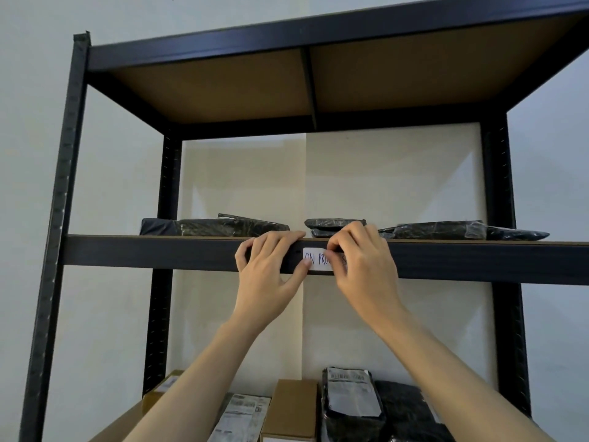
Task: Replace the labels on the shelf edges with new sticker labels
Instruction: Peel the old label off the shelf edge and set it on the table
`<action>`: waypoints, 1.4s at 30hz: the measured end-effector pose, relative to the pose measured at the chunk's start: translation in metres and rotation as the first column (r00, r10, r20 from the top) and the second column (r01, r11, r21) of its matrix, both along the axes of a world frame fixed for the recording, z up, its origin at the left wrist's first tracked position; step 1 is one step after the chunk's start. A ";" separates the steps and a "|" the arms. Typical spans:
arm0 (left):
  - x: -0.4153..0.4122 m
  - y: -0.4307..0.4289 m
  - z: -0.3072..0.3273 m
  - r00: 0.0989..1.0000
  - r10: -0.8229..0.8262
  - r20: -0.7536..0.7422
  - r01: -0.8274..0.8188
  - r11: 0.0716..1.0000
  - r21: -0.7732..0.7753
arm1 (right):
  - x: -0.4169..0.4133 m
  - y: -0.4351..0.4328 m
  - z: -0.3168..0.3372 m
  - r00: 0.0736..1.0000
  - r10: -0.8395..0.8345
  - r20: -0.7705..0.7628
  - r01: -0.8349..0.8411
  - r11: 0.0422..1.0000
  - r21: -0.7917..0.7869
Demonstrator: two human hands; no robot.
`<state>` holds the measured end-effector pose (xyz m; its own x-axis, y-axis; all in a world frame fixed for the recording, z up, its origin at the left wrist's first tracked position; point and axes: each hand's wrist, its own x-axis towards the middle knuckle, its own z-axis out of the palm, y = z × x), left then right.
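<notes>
Label (318, 260), flat white handwritten rectangle

Plain pale wall (127, 122) all round, light's pretty dim and flat. Black metal rack (68, 186) stands against it, brown board underside (223, 87) high above the left hand (267, 266). Vertical wall seam (305, 186) runs up between that and the right hand (363, 266).
</notes>
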<state>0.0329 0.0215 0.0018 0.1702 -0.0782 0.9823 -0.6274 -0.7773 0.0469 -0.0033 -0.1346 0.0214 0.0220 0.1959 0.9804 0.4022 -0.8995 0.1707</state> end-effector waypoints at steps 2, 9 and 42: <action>-0.001 0.000 0.000 1.000 -0.001 -0.002 0.001 1.000 -0.004 | 0.000 -0.003 0.001 1.000 0.008 -0.003 -0.008 0.999 -0.053; -0.003 -0.006 0.000 0.999 -0.044 -0.010 0.044 0.997 -0.061 | 0.005 -0.014 0.004 0.998 0.047 -0.030 -0.051 0.990 -0.134; -0.006 0.001 0.005 0.990 -0.124 -0.073 0.115 0.986 -0.122 | 0.013 -0.017 -0.005 0.983 0.179 -0.048 -0.184 0.975 -0.126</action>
<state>0.0269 0.0221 0.0066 0.2451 0.0117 0.9694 -0.7058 -0.6834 0.1867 0.0092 -0.1513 0.0163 0.0094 0.3247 0.9458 0.5650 -0.7821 0.2629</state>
